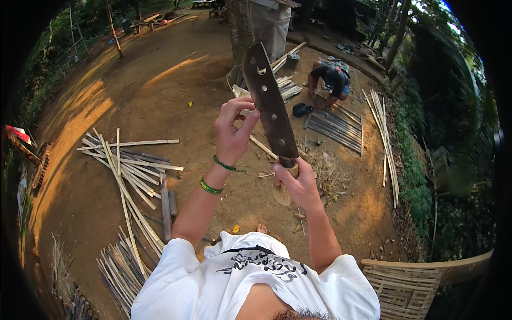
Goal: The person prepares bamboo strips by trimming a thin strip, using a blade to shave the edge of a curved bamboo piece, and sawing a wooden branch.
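Long dark steel cleaver-like blade with a row of holes [269, 101]: held upright in front of the chest, tip tilted up and to the left, pale wooden handle [284, 186] at the lower end, above the bare dirt ground [160, 90]

Right hand [298, 184]: closed around the wooden handle just below the blade, fingers wrapped tight

Left hand [233, 130]: raised just left of the blade, thumb and fingertips pinched against the blade's left edge near its middle; two green bands [218, 176] on the wrist

White short-sleeved shirt with black lettering [250, 277]: below the blade, at the lower edge of the view; bare toes [261, 229] just above it

Loose heap of split pale bamboo strips [128, 165]: well left of the blade, flat on the ground, crossing one another

Bundle of thinner bamboo slats [122, 266]: lower left of the blade, near the shirt's left sleeve

Woven bamboo panel [408, 288]: lower right of the blade

Second person in a dark top [330, 80]: beyond the blade to its right, bent over towards the ground beside a flat mat of grey bamboo slats [333, 128]

Tree trunk [241, 32]: behind the blade's tip

Long pale bamboo poles [385, 138]: far right of the blade, along the green verge
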Demonstrator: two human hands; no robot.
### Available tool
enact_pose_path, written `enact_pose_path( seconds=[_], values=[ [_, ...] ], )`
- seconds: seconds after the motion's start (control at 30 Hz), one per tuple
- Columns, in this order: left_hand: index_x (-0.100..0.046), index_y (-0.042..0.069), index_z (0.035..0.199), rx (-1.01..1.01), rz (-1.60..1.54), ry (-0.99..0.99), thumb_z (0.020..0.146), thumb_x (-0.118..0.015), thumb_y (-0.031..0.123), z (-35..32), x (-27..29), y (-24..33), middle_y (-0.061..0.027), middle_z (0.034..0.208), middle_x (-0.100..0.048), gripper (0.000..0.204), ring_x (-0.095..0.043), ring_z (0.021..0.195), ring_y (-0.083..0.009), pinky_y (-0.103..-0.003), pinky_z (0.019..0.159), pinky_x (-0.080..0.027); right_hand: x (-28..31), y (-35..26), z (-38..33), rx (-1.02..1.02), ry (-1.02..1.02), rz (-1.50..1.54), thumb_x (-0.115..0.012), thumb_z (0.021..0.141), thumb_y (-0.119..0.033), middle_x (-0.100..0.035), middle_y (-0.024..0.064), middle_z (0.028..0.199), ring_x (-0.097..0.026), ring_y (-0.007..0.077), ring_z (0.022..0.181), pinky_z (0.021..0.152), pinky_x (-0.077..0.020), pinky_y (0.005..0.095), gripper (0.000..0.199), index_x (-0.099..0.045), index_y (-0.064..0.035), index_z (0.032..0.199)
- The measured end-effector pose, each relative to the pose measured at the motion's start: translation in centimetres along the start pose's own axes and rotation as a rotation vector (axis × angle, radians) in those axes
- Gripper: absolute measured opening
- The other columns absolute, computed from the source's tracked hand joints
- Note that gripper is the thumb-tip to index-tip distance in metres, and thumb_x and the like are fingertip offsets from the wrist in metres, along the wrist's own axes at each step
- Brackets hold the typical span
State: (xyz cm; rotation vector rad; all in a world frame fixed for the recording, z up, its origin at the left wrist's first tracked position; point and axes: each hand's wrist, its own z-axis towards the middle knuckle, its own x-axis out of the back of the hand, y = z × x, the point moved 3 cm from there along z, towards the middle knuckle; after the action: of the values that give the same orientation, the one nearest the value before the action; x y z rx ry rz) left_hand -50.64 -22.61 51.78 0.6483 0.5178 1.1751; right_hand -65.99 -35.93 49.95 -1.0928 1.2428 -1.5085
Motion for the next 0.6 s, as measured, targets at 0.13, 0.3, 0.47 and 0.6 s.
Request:
enact_pose_path(
  seconds=[0.13, 0.3, 0.47, 0.6],
  values=[
    [-0.06, 0.002, 0.105, 0.017, -0.165, -0.019, 0.093, -0.062, -0.001, 0.0, 0.1, -0.4, -0.0047, 0.116, -0.059, 0.012, -0.055, 0.102, -0.0097, -0.026, 0.088, -0.046, 0.2, 0.3, 0.4, 0.194, 0.064, -0.291, -0.072, 0.089, -0.016, -0.055, 0.0023, 0.067, -0.051, 0.01, 0.06, 0.056, -0.0424, 0.0298, 0.022, -0.058, -0.0011, 0.095],
    [-0.06, 0.001, 0.106, 0.053, -0.278, 0.002, 0.092, -0.063, -0.001, -0.1, 0.9, -1.3, -0.0045, 0.112, -0.061, 0.014, -0.057, 0.099, -0.0088, -0.026, 0.086, -0.047, -1.0, -0.6, 0.6, 0.336, 0.195, -0.481, -0.074, 0.083, -0.014, -0.059, 0.0088, 0.069, -0.059, 0.0207, 0.059, 0.056, -0.046, 0.0342, 0.025, -0.058, -0.0022, 0.099],
    [-0.063, 0.0, 0.106, 0.113, -0.261, 0.037, 0.099, -0.058, 0.01, -0.2, 1.3, -1.2, -0.0027, 0.103, -0.064, 0.013, -0.059, 0.092, -0.0086, -0.026, 0.081, -0.05, -1.3, -0.6, 0.8, 0.47, 0.287, -0.722, -0.077, 0.072, -0.01, -0.061, 0.0124, 0.073, -0.063, 0.0295, 0.063, 0.057, -0.0481, 0.0373, 0.037, -0.058, -0.0038, 0.103],
    [-0.064, -0.001, 0.106, 0.13, -0.296, 0.055, 0.103, -0.054, 0.021, 0.2, 1.6, -1.0, -0.0026, 0.097, -0.065, 0.023, -0.06, 0.088, -0.0081, -0.026, 0.078, -0.05, -1.6, -0.9, 1.1, 0.506, 0.291, -0.75, -0.077, 0.069, -0.009, -0.062, 0.0123, 0.074, -0.064, 0.03, 0.065, 0.058, -0.0488, 0.0376, 0.039, -0.059, -0.0042, 0.103]
  ],
)
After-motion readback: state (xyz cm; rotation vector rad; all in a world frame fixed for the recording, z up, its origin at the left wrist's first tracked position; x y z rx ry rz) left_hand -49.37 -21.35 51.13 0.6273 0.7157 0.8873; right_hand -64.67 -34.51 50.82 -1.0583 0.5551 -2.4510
